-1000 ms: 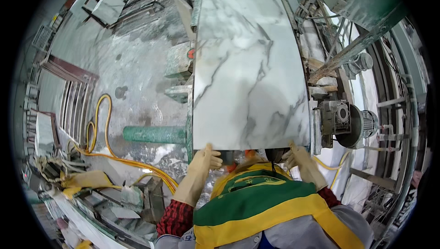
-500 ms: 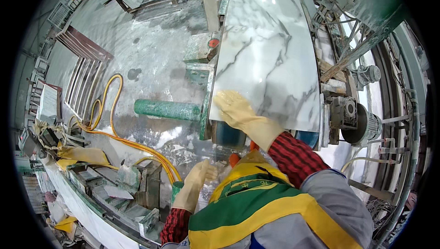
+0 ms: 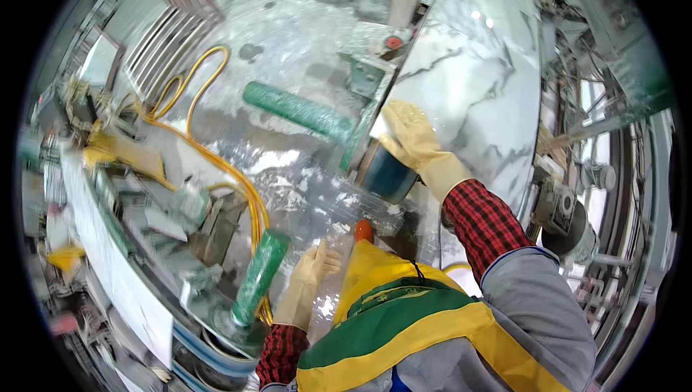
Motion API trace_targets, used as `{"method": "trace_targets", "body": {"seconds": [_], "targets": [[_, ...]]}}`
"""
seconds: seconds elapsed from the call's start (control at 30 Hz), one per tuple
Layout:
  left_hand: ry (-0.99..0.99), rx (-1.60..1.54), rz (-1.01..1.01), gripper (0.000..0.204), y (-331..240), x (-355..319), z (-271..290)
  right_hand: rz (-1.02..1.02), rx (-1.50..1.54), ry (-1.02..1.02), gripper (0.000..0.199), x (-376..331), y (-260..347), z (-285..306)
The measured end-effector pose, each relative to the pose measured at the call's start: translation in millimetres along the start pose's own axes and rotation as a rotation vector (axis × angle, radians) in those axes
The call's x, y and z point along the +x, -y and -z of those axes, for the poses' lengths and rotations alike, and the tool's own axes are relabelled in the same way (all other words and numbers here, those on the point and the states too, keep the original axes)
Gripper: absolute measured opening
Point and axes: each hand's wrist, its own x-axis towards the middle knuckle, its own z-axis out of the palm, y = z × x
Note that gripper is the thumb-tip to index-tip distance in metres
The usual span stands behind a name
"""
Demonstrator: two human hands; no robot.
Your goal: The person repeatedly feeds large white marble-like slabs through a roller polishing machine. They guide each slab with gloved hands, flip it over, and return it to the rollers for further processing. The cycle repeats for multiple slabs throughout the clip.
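A white marble-look slab point(image 3: 461, 75) with grey veins and a wet shine lies on the conveyor at the upper right. My right hand point(image 3: 414, 136), in a cream rubber glove, rests on the slab's near left corner with fingers extended and thumb apart. Just below that corner a dark blue roller point(image 3: 389, 172) shows. My left hand point(image 3: 313, 276), gloved alike, hangs low in front of my body, fingers loosely apart and holding nothing. Closest to it on the left stands a green cylinder point(image 3: 262, 273).
Another green cylinder point(image 3: 299, 112) juts left from the conveyor frame. A yellow hose point(image 3: 241, 179) loops over the wet floor. Stone offcuts point(image 3: 169, 222) lie at left beside a second bench with a white slab point(image 3: 108, 262). A motor point(image 3: 569, 212) sits right of the conveyor.
The view has swung leftward, so the slab sits farther right and tilted, and more of the lower left green cylinder shows. My right hand remains at the slab's corner; my left stays low.
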Motion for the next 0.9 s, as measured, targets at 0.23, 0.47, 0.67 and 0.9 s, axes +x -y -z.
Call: {"method": "trace_targets", "body": {"seconds": [0.23, 0.47, 0.67, 0.9], "targets": [[-0.194, -0.101, -0.032, 0.061, 81.0, -85.1, 19.6, 0.088, -0.003, -0.107, 0.051, -34.7, -33.8, -17.6], [-0.317, -0.386, -0.007, 0.053, 200.9, -152.3, 24.2, 0.035, -0.065, -0.007, 0.050, -156.6, -84.9, 60.6], [-0.413, -0.340, -0.023, 0.054, 251.3, -188.3, 16.6, -0.061, -0.131, 0.069, 0.052, -241.6, -122.4, 105.2], [-0.508, -0.314, -0.028, 0.050, 292.5, -235.4, 11.4, -0.177, -0.220, 0.055, 0.054, -297.2, -163.8, 97.5]]}}
